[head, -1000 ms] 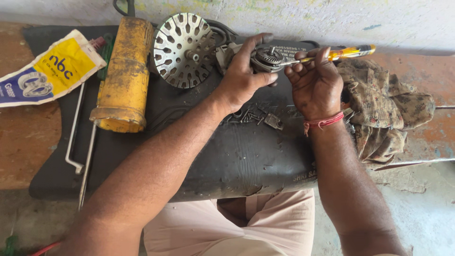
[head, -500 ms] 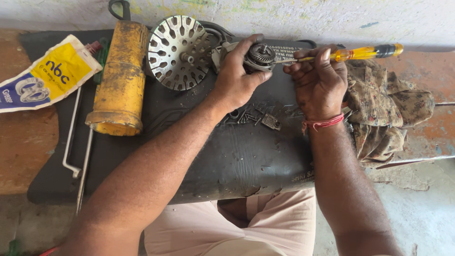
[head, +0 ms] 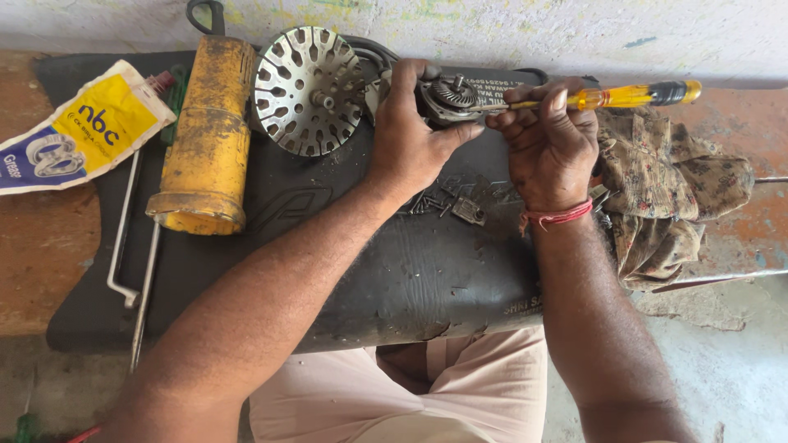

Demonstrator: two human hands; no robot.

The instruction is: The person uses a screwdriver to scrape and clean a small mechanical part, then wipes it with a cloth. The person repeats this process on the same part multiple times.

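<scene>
A: The small grey geared metal motor part (head: 450, 97) sits at the black rubber mat's (head: 410, 271) far edge, left hand (head: 410, 139) closed round it

B: And the right hand (head: 548, 135) grips the yellow-handled screwdriver (head: 632, 96); a slipping tip could jab those fingers or scatter the loose screws (head: 435, 201)

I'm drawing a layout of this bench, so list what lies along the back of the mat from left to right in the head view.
Grease pouch → yellow cylinder → slotted metal disc → left hand → small gear part → right hand → yellow screwdriver handle → patterned rag.
</scene>
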